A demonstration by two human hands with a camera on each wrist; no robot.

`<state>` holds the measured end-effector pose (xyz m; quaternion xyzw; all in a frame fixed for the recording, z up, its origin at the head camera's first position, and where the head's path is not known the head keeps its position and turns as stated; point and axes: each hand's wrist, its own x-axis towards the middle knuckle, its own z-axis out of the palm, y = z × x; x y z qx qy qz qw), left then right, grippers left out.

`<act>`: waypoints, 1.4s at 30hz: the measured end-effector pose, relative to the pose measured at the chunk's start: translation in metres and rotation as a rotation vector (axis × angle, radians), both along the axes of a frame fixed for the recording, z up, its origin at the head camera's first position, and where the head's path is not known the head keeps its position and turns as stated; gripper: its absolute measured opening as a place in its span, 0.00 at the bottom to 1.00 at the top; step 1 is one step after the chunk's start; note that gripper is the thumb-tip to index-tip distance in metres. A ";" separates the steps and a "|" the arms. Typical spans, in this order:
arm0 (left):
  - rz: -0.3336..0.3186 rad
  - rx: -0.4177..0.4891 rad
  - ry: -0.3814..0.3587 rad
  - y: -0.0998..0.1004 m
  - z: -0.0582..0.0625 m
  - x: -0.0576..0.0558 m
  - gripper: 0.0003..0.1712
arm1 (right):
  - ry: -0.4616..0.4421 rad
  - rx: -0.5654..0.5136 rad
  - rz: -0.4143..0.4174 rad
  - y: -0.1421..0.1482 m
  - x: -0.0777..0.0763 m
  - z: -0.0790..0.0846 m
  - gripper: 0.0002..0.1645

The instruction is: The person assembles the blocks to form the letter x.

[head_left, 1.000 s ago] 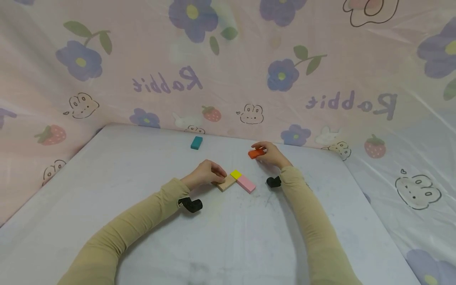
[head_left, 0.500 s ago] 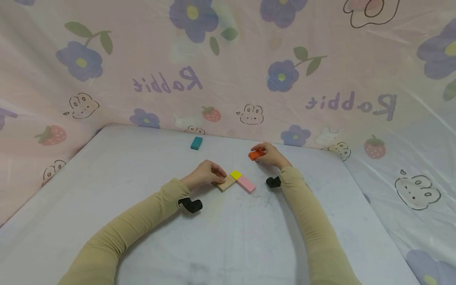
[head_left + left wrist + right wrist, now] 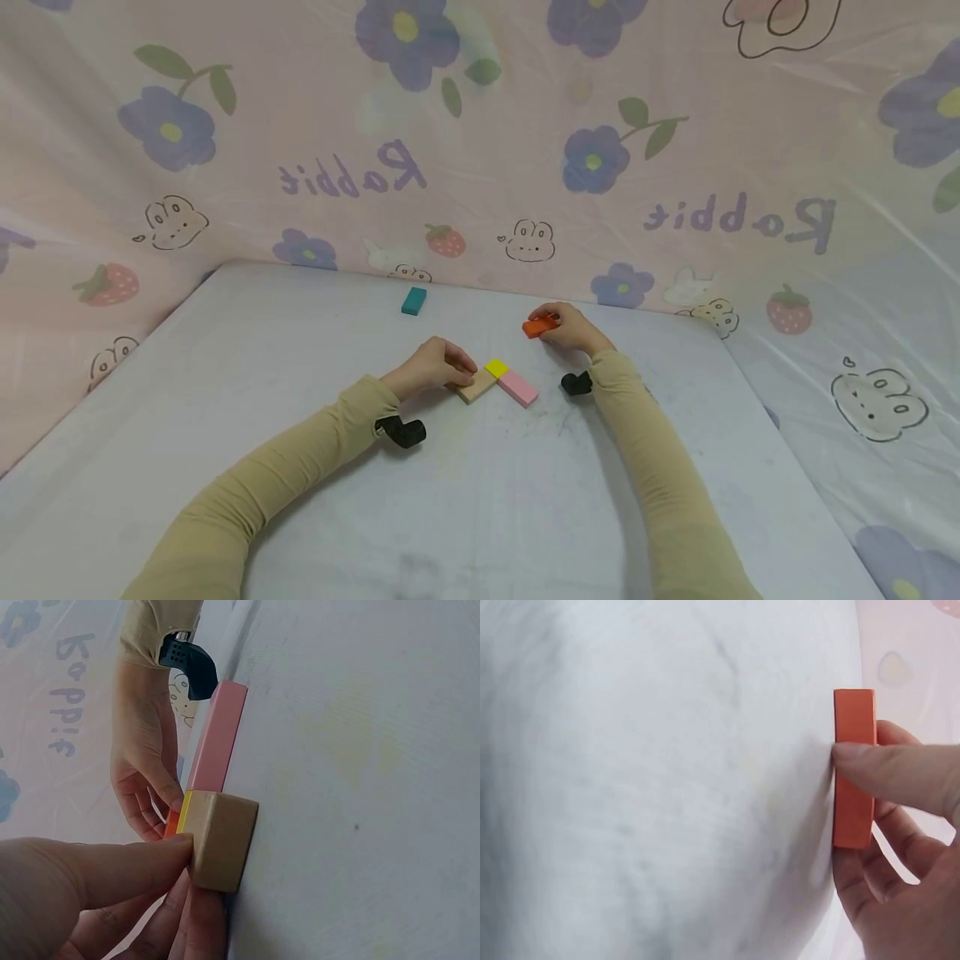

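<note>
My left hand (image 3: 433, 365) grips a plain wooden block (image 3: 478, 387) on the white table, its thumb on one side and fingers on the other. At that block's far end is a yellow block (image 3: 496, 368). A pink block (image 3: 518, 389) meets the yellow one and runs off toward the near right, so the three form a corner. Farther back, my right hand (image 3: 573, 327) pinches an orange block (image 3: 853, 806) between thumb and fingers, low at the tabletop; whether it touches the surface I cannot tell. Apart from these, a teal block (image 3: 414, 301) lies at the back left.
A patterned curtain (image 3: 480, 167) with flowers and rabbits hangs behind the white table (image 3: 450, 517) and along its sides. Black camera mounts stick out from both wrists, the left mount (image 3: 403, 432) and the right mount (image 3: 576, 383), close above the table.
My right hand has come down very slightly, or a little nearer, with the orange block in its grip. The left hand and the other blocks have stayed in place.
</note>
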<state>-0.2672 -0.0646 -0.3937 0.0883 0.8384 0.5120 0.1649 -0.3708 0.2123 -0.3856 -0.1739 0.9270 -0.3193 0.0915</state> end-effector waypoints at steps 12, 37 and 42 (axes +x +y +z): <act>0.005 0.049 -0.023 0.000 -0.001 -0.002 0.08 | 0.029 -0.007 0.063 0.005 -0.006 -0.001 0.23; 0.018 0.020 -0.034 0.000 0.000 0.000 0.08 | 0.070 -0.020 0.149 0.015 0.003 0.000 0.21; 0.013 0.021 -0.022 0.000 0.000 0.000 0.08 | 0.113 -0.037 0.179 0.016 0.006 0.009 0.21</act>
